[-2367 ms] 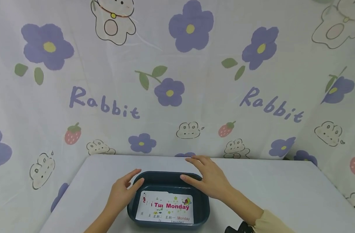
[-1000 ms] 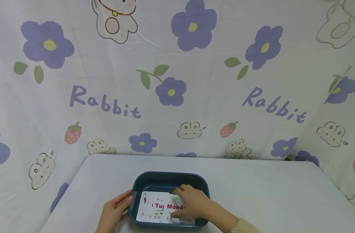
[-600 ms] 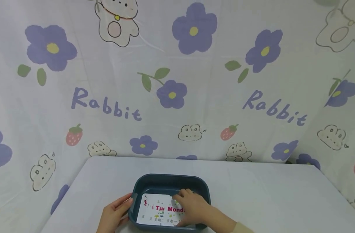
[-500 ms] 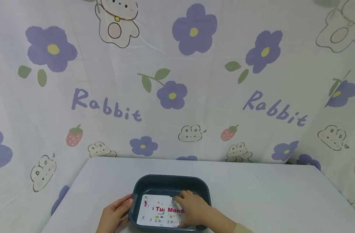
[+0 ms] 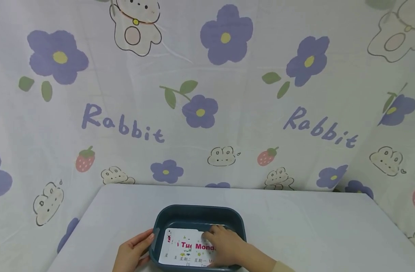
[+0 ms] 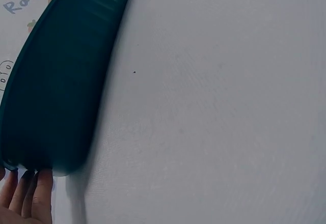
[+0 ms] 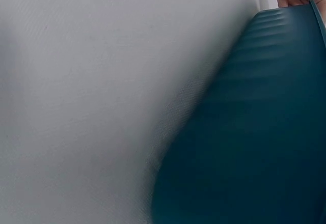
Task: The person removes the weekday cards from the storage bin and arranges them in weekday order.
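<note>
A dark teal plastic basin (image 5: 198,206) with rounded corners sits on the white table. In it lie several white flashcards (image 5: 180,249), overlapping and fanned sideways; "Monday" is topmost at the right, with part of "Tuesday" beside it. My left hand (image 5: 132,251) holds the basin's left end, thumb by the rim and fingers (image 6: 43,196) against the outer wall. Inside the basin, my right hand (image 5: 228,245) spans the Monday card, fingertips at its far edge and thumb at its near edge, covering its right part. The right wrist view shows the basin's outer wall (image 7: 244,132), not the right hand.
The white tabletop (image 5: 306,230) extends around the basin on both sides. Behind it hangs a white cloth (image 5: 248,124) printed with purple flowers, rabbits and the word "Rabbit". A sleeve cuff (image 5: 282,267) shows at the right forearm.
Both hands were spread above the basin's sides at first. The left then took hold of its left end, and the right came down onto the Monday card; lately both have stayed nearly still.
</note>
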